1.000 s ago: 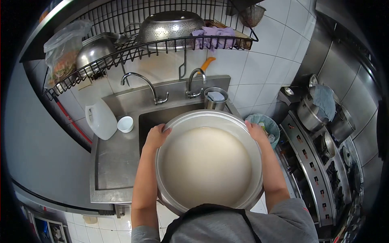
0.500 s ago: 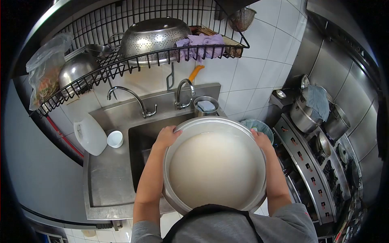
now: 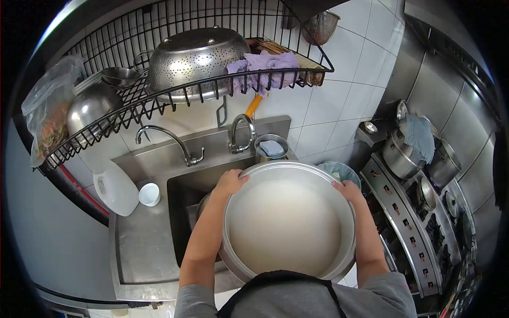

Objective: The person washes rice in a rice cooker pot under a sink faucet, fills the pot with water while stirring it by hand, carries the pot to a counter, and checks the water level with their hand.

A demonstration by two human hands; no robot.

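A large round metal pot (image 3: 347,228) with cloudy whitish liquid (image 3: 286,222) inside is held close against my body, over the right front part of the sink. My left hand (image 3: 231,183) grips its rim at the upper left, and my right hand (image 3: 348,192) grips the rim at the upper right. Both thumbs lie over the rim; the other fingers are mostly hidden beneath it. The steel sink basin (image 3: 183,199) shows to the left of the pot, with part of a metal vessel in it. The pot's underside is out of sight.
Two taps, a left tap (image 3: 169,138) and a right tap (image 3: 241,135), rise behind the basin. A white cup (image 3: 149,194) and a white plastic jug (image 3: 115,188) stand on the left drainboard. Overhead hangs a wire rack (image 3: 185,90) with a colander (image 3: 199,61). To the right is a stove (image 3: 397,212) with pots.
The pot, with both my hands on its rim, has shifted slightly right and toward me. My view has tilted a little, and a metal vessel in the sink shows more.
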